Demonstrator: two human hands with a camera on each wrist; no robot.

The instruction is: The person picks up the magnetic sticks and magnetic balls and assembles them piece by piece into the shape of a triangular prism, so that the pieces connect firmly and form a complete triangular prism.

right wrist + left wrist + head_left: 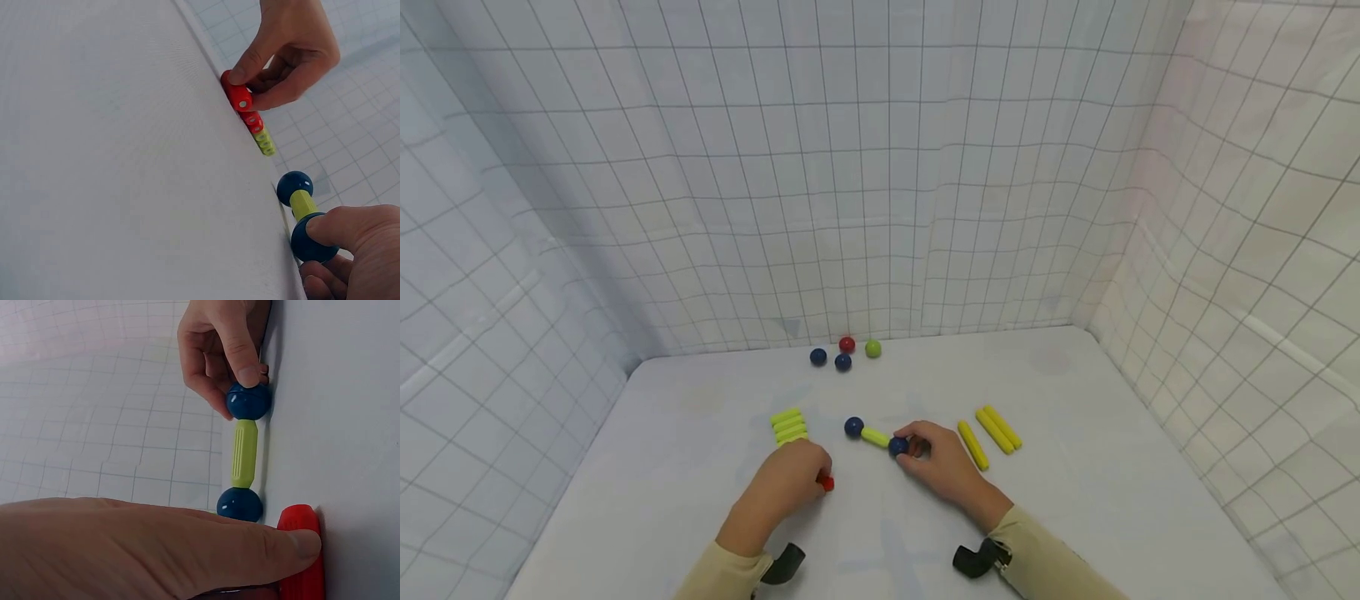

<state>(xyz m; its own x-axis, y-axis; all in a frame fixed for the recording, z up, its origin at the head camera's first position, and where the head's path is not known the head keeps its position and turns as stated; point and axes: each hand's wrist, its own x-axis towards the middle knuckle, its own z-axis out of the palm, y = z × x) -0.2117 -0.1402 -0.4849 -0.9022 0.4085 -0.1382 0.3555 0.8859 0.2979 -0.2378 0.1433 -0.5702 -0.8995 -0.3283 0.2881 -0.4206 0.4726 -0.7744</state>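
My left hand (784, 483) pinches a red ridged rod (300, 519) between thumb and fingers, low over the white table. A small pale spot shows on the rod's end in the right wrist view. More red rods (252, 121) lie just beyond it, beside a row of yellow-green rods (787, 421). With thumb and fingers, my right hand (946, 467) holds a dark blue ball (249, 402). That ball sits at one end of a yellow-green rod (244, 453), and a second blue ball (853, 427) is on its other end.
Toward the back of the table (700, 400) are two blue balls (818, 357), a red ball (847, 344) and a green ball (873, 348). Three longer yellow rods (973, 446) lie right of my right hand. Grid-patterned white cloth (865, 183) encloses the back and sides.
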